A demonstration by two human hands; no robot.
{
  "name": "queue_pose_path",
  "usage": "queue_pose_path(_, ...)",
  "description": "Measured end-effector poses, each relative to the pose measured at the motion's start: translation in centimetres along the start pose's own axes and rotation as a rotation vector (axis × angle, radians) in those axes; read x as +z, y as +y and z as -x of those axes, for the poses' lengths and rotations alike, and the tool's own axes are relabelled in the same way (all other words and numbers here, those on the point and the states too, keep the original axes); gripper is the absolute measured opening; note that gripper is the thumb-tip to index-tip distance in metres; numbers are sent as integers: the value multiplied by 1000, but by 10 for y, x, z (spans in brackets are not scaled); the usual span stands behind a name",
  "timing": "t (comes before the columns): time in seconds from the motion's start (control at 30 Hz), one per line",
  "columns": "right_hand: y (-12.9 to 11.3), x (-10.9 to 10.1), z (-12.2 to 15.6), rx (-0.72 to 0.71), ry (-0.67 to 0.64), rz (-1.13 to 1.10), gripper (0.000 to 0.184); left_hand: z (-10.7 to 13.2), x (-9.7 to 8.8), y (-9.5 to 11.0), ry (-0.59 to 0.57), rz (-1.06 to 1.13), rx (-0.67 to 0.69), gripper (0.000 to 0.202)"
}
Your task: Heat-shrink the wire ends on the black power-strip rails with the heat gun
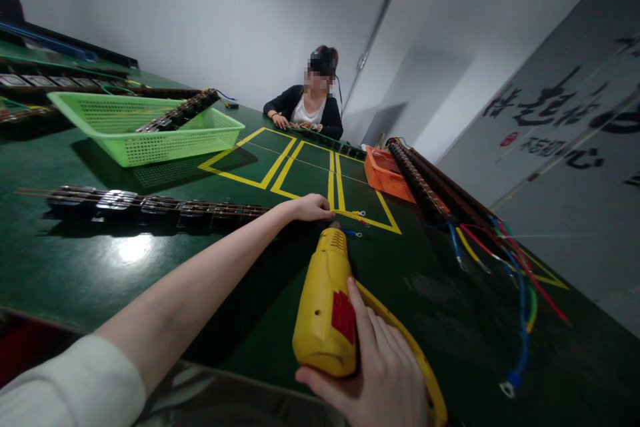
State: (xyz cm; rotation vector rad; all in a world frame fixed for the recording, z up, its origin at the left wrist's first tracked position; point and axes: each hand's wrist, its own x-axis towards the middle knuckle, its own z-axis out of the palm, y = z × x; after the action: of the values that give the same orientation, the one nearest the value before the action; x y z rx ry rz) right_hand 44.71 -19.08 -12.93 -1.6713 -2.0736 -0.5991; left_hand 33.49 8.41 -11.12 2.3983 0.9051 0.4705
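My right hand is wrapped round a yellow heat gun with a red label on its side. The gun's nozzle points away from me, close to my left hand. Closed at the end of a long dark assembly with copper-coloured rods, my left hand grips thin wires there. From its fingers stick out yellow wires with ring terminals, and a blue wire with a ring terminal lies just below. The exact grip point is hidden behind the fingers.
A green basket holding another assembly stands at the left. On the right are an orange basket and long dark assemblies with coloured wires. Yellow tape marks the green table. A co-worker sits across.
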Motion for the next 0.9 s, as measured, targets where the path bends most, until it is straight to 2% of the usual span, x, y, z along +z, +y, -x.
queue_pose_path(0.13,14,-2,-1,-19,25,61,105,0,1,1,24,-82,-4,31)
queue_pose_path(0.27,33,-5,6,-11,76,5,79,2,1,3,36,-114,-29,33)
queue_pose_path(0.37,49,-8,16,119,67,36,56,4,1,4,56,-157,-34,36)
queue_pose_path(0.47,58,-11,24,249,1,179,44,4,2,5,107,-208,19,35)
queue_pose_path(0.57,59,-12,27,206,-45,211,41,2,3,5,144,-234,75,32)
queue_pose_path(0.73,53,-9,26,128,42,290,43,0,5,3,162,-237,161,31)
queue_pose_path(0.9,47,-6,26,186,59,284,48,3,6,8,134,-254,272,28)
